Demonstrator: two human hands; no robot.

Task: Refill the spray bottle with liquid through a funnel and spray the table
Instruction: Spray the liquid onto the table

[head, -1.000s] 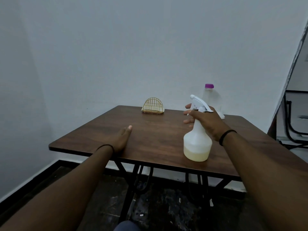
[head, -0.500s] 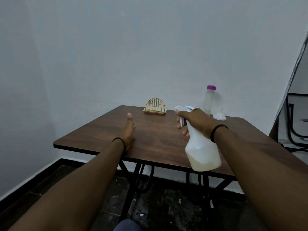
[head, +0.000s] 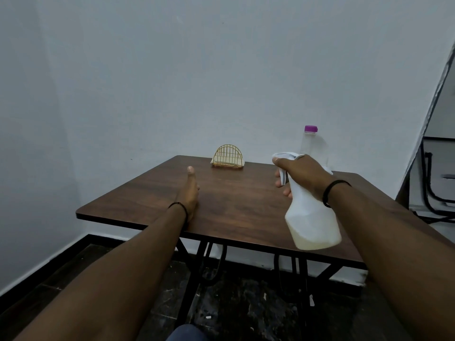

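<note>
My right hand [head: 301,175] grips the neck and trigger head of a white spray bottle [head: 311,221], held tilted above the brown wooden table [head: 236,203] with its nozzle pointing left. A little pale yellowish liquid sits in the bottle's bottom. My left hand [head: 189,190] rests on the table with straight fingers, near the front left. A clear bottle with a purple cap [head: 309,141] stands at the back right. Behind my right hand only a sliver of a white object [head: 328,171] shows; I cannot tell whether it is the funnel.
A gold wire holder [head: 228,156] stands at the table's back edge against the white wall. Black metal chair frames [head: 433,190] stand to the right. The table's black legs and a dark floor [head: 246,308] lie below.
My right hand lifted the spray bottle off the table and tilted it, nozzle turned to the left. My left hand slid a little forward on the table.
</note>
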